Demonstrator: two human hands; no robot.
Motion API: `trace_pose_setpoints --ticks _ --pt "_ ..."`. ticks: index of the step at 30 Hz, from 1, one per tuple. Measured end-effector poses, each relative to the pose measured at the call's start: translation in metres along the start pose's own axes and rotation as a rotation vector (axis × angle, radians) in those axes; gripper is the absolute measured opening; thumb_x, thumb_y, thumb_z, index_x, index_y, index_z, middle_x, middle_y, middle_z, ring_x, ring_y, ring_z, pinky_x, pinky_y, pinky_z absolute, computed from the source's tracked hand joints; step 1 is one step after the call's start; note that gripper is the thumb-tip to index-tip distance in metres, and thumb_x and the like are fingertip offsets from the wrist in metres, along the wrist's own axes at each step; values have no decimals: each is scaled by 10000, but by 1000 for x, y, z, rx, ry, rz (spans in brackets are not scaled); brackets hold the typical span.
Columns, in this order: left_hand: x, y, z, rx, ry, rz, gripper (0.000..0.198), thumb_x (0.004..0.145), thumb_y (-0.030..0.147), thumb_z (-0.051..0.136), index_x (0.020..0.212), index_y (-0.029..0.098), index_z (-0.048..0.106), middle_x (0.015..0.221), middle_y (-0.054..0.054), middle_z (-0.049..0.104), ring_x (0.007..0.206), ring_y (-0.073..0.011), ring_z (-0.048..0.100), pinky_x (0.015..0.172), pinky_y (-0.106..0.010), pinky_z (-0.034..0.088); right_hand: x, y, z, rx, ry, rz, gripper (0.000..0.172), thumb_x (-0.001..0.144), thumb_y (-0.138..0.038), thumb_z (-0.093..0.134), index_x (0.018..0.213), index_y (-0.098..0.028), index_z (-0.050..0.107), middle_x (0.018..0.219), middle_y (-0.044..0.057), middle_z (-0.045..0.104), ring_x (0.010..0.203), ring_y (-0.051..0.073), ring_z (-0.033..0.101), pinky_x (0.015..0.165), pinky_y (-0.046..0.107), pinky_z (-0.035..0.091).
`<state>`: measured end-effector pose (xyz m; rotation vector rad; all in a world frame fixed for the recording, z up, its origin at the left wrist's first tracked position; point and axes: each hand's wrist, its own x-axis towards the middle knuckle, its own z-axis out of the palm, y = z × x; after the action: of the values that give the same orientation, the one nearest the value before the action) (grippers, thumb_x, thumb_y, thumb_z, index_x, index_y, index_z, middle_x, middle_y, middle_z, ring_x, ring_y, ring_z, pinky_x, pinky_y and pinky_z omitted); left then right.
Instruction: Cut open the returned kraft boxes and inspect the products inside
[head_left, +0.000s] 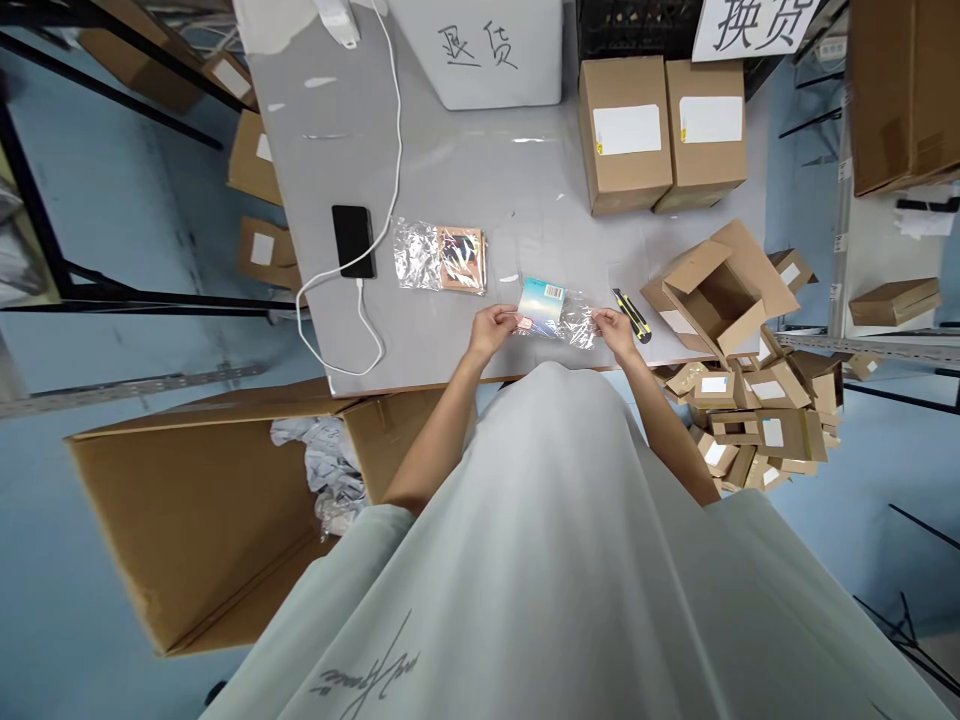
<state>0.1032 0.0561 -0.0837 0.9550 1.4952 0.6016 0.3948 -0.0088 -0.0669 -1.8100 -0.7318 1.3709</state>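
A clear plastic bag (579,322) is stretched between my two hands near the table's front edge. Inside its left part lies a flat light-blue packet (540,304) with a barcode label. My left hand (493,330) pinches the bag's left end by the packet. The bag's loose right end is pinched by my right hand (615,330). Just right of that hand lies a black and yellow utility knife (632,315). Another clear bag holding a brown picture-printed packet (461,259) rests farther back, to the left.
An opened carton (716,290) sits at the table's right, with two closed boxes (626,170) behind it. A phone (353,241) and white cable (399,140) lie left. Below, a large carton (202,520) stands left and several discarded boxes (772,425) pile up right.
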Motion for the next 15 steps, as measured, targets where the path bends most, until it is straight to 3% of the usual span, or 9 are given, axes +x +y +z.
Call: trace_pose_setpoints --ticks 4,10,15 --pt "-4 -1 -2 -34 -18 47 426 720 377 937 1072 172 811 903 -66 819 920 -282 800 940 -474 670 5 4 4 -62 42 -31 342 927 -564 765 851 -233 725 771 -9 658 777 186 649 775 320 649" --pt "-12 7 -11 -108 -100 99 554 685 276 956 1209 181 802 1159 -108 835 1117 -268 810 1084 -481 655 6 3 0 -65 106 -91 312 941 -523 777 990 -216 802 945 32 760 776 178 681 748 322 660" --pt "-16 13 -15 -115 -73 140 540 750 340 937 1249 174 814 1165 -109 833 1116 -276 805 1025 -448 666 6 -6 -3 -55 153 -87 367 931 -557 827 1042 -207 815 973 44 788 697 156 685 627 286 629"
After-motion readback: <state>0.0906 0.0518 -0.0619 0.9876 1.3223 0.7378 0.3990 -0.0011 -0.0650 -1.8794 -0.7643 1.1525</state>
